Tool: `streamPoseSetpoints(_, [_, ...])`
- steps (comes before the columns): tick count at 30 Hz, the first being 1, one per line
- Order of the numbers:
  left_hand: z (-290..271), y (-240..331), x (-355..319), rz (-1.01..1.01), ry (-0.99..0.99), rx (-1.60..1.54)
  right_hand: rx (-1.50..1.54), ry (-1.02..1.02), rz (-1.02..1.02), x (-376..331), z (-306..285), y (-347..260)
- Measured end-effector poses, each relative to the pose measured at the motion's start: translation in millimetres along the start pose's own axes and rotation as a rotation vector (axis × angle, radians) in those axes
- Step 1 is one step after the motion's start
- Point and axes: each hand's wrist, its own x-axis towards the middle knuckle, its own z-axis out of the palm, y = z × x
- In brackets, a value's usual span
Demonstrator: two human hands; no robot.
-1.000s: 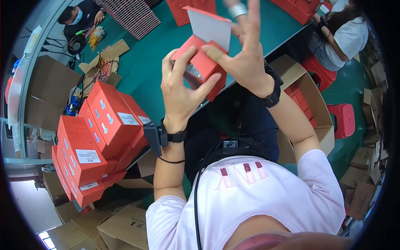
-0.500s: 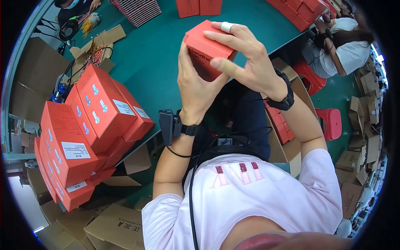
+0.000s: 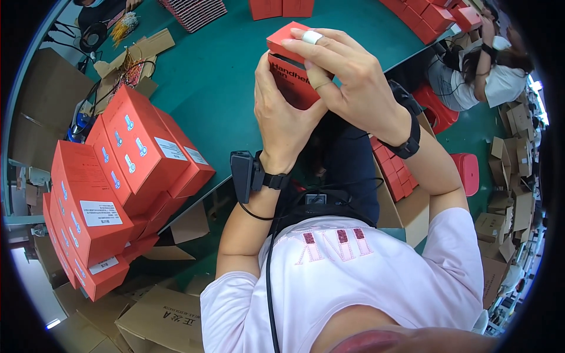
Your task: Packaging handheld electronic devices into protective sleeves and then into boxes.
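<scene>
Cupping a red carton (image 3: 298,93) from its near side, the left hand (image 3: 281,120) shows clearly on my feed, partly closed, fingers along the carton's left side and thumb toward the right. From here I see the right hand (image 3: 362,76) half curled, its fingers laid across the lid (image 3: 284,35) and its thumb by the carton's right edge; I cannot tell whether it grips or only presses. Between lid and body I can make out a narrow dark gap. The carton is tilted, over the near edge of the green bench (image 3: 206,88).

One right finger wears a white band (image 3: 312,37). I see a black module (image 3: 241,175) strapped to the left wrist and a black strap (image 3: 407,144) on the right.

To the near left I have a stack of red cartons (image 3: 138,162) with white labels. Beyond it sits an opened cardboard box (image 3: 159,44) with a tangle of wires (image 3: 130,73). At the far side I pick out a striped stack (image 3: 194,15) and two upright red boxes (image 3: 279,7); more red packages (image 3: 426,20) are heaped far right, near a co-worker's white sleeve (image 3: 503,79). Right of the lap, I view small red boxes (image 3: 395,170) inside a large cardboard box (image 3: 415,215), with a red stool (image 3: 468,172) beyond.
</scene>
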Motion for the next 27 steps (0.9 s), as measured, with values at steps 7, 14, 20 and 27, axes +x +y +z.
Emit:
streamPoseSetpoints(7, [1.7, -4.2, -0.1, 0.019, 0.03, 0.01, -0.022, -0.182, -0.087, -1.7, -12.6, 1.9])
streamPoseSetpoints(14, [2.4, -16.8, -11.6, 0.025, -0.023, -0.073, -0.142, -0.089, 0.1, 10.7, -4.6, -2.6])
streamPoseSetpoints(20, [-29.5, -24.4, -54.3, -0.076, -0.12, 0.166, -0.134, -0.657, 0.306, 85.1, -7.2, 41.4])
streamPoseSetpoints(27, [-29.9, -37.2, -57.4, -0.081, -0.189, 0.198, -0.12, -0.397, 0.44, 222.9, 55.6, 112.7])
